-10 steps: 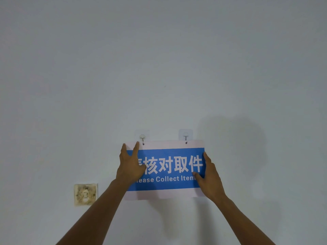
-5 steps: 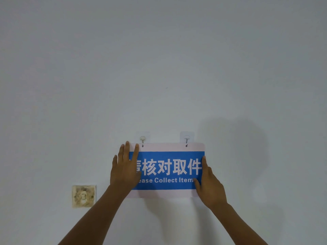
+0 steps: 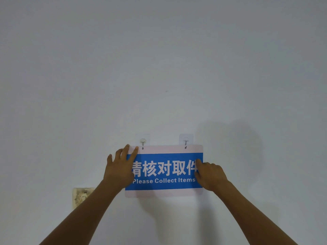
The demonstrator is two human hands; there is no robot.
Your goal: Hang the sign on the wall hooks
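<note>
A blue and white sign (image 3: 164,171) reading "Please Collect Items" hangs flat on the wall. Its two top holes sit on the left hook (image 3: 142,142) and the right hook (image 3: 185,142), both clear adhesive wall hooks. My left hand (image 3: 120,167) lies flat with fingers spread over the sign's left edge, partly on the wall. My right hand (image 3: 209,175) rests at the sign's right edge, fingertips touching its face, with the other fingers curled.
A stained, yellowed wall plate (image 3: 82,197) sits on the wall to the lower left of the sign. The rest of the wall around the sign is plain white. My shadow falls on the wall at the right.
My left hand has slid left off the sign's lettering, so the first character and the "Pl" now show. My right hand shifted slightly outward to the right edge. The sign stays on the hooks.
</note>
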